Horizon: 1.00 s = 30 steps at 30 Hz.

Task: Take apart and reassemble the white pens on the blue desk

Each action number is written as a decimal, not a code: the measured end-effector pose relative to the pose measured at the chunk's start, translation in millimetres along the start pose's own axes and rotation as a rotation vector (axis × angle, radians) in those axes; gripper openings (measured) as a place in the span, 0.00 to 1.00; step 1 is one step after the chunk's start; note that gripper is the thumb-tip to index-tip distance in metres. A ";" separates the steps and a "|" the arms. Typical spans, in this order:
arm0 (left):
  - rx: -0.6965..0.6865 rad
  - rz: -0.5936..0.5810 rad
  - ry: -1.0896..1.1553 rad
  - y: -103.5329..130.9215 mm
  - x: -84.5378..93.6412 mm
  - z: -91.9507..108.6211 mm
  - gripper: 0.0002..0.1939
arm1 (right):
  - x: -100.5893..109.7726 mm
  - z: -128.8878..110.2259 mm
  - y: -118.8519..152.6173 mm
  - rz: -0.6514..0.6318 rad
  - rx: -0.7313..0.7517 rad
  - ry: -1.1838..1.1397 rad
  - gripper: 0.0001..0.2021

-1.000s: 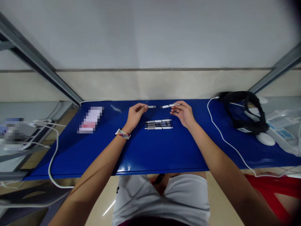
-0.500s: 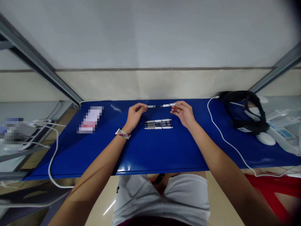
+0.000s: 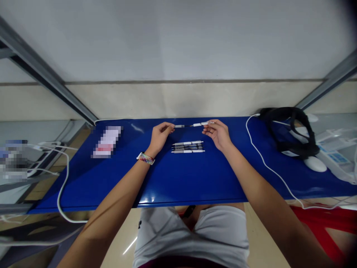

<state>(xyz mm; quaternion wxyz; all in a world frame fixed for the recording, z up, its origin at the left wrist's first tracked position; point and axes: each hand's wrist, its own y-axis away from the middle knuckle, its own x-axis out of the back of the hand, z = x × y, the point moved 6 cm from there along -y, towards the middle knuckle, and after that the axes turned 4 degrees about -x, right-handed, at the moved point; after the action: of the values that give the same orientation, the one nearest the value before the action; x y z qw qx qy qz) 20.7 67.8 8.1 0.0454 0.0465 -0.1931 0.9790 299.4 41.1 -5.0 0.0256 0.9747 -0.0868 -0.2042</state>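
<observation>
Your left hand pinches a slim grey tube, your right hand a white tube — the dark rod between them blurred.

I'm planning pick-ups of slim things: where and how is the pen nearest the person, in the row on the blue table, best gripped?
Probably pinch the nearest pen across mid-barrel, from above and the person's side: it lies flat, its length running left to right, and the other pens lie close beyond it, leaving its near side freer.
</observation>
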 end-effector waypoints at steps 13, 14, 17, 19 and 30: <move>0.003 0.000 0.001 0.0 -0.1 -0.6 0.18 | -1.0 -1.7 0.9 -0.016 0.016 -0.011 0.08; 0.003 0.000 -0.002 -0.1 -0.1 -1.0 0.19 | -1.3 -2.1 1.2 -0.016 0.016 -0.008 0.08; 0.002 -0.001 -0.003 -0.4 -0.1 -1.9 0.20 | -1.5 -2.7 1.8 -0.007 0.012 0.005 0.08; -0.003 -0.005 0.000 -0.6 -0.3 -2.0 0.19 | -1.6 -2.9 1.9 -0.003 0.011 0.004 0.07; -0.003 -0.009 -0.003 -0.3 -0.5 0.1 0.19 | -0.2 -1.1 0.5 0.001 0.008 0.012 0.08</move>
<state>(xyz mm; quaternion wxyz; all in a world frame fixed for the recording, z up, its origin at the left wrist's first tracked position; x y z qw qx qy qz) 21.2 68.0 8.3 0.0498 0.0490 -0.1944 0.9784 299.6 40.7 -3.9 0.0222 0.9760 -0.0878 -0.1982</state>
